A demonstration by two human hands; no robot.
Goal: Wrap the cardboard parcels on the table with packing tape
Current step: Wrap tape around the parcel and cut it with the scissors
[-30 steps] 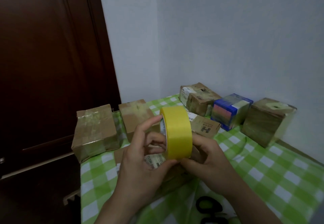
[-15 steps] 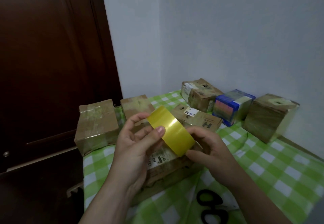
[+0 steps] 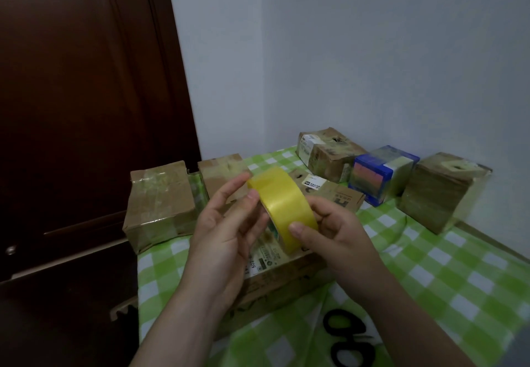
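A yellow roll of packing tape [image 3: 282, 206] is held in the air between both hands, tilted with its band facing me. My left hand [image 3: 226, 229] pinches its upper left side with thumb and fingers. My right hand [image 3: 335, 231] grips its lower right side, thumb on the band. Directly under the hands lies a flat cardboard parcel [image 3: 275, 275] with a printed label. Other cardboard parcels stand behind: one at the left table edge [image 3: 159, 206], one beside it [image 3: 218, 174], one flat [image 3: 335, 194], one at the back [image 3: 324, 151] and one at the right [image 3: 438, 191].
A blue box [image 3: 378, 174] stands between the back parcels. Black-handled scissors [image 3: 350, 338] lie on the green checked tablecloth [image 3: 430, 275] near the front edge. A dark wooden door [image 3: 80, 108] is on the left; white walls close the corner behind.
The roll has tilted from upright to slanted, band facing me, and moved slightly away. My right thumb has come onto the band; the view has shifted a little.
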